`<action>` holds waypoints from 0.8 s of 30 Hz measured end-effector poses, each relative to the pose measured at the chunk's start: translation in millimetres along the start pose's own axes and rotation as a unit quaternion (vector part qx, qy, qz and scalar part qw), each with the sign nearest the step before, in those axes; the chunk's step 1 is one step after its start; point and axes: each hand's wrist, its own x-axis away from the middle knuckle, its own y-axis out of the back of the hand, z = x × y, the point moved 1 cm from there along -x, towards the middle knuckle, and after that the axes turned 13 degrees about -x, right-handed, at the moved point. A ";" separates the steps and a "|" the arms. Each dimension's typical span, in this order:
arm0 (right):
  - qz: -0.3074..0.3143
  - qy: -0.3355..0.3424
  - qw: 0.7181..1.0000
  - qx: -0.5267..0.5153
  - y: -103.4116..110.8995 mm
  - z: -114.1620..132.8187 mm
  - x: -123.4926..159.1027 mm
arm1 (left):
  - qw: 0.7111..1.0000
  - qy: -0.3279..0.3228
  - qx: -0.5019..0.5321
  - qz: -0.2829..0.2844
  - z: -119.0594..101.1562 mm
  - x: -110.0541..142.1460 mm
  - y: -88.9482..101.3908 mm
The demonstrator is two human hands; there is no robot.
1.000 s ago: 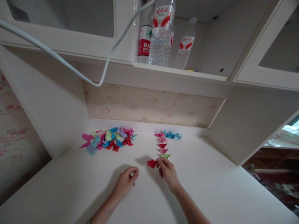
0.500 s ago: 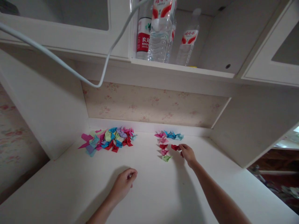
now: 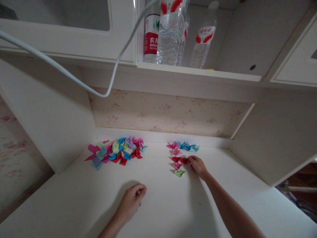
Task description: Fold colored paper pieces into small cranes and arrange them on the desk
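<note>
My right hand (image 3: 198, 167) pinches a red origami crane (image 3: 184, 160) at its right end. That crane sits right beside another red paper crane (image 3: 176, 159) in a short column of folded paper. Above it in the column are pink pieces (image 3: 175, 151); below are a pink one (image 3: 176, 166) and a light green one (image 3: 179, 173). Blue cranes (image 3: 184, 145) lie along the back, to the right of the column's top. My left hand (image 3: 133, 198) rests closed over the white desk, its fingers curled, with nothing visible in them.
A heap of colourful folded paper cranes (image 3: 119, 150) lies at the back left of the white desk (image 3: 158, 211). Overhead is a shelf with plastic bottles (image 3: 169, 39). A white cable (image 3: 81, 84) hangs across the upper left. Side panels (image 3: 272, 138) bound the desk.
My right hand has brought the red crane left, up against the other red one in the column. My left hand stays closed in much the same place. The view has shifted slightly.
</note>
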 end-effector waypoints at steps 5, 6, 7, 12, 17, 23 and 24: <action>-0.001 -0.001 1.000 0.016 -0.2 -4.5 -2.9 | 1.000 0.003 -0.009 0.007 -0.2 -0.1 -0.1; -0.001 -0.002 1.000 0.017 0.0 -4.6 -2.8 | 1.000 0.001 -0.010 0.007 -0.6 0.1 0.1; -0.002 -0.001 1.000 0.017 0.3 -4.3 -2.4 | 1.000 0.000 -0.011 0.008 -0.9 0.2 0.2; -0.013 0.006 1.000 0.003 1.3 1.0 2.8 | 1.000 -0.002 -0.011 0.004 1.0 -0.2 0.0; -0.034 0.012 0.999 -0.025 2.8 8.3 12.3 | 1.000 -0.004 -0.010 0.001 2.7 -0.9 0.3; -0.065 0.028 0.995 -0.069 14.5 29.4 38.3 | 1.000 -0.024 -0.005 -0.006 6.0 0.1 -1.1; -0.060 0.032 0.994 -0.082 15.4 33.4 47.7 | 1.000 -0.022 -0.001 -0.006 8.2 -1.0 -2.0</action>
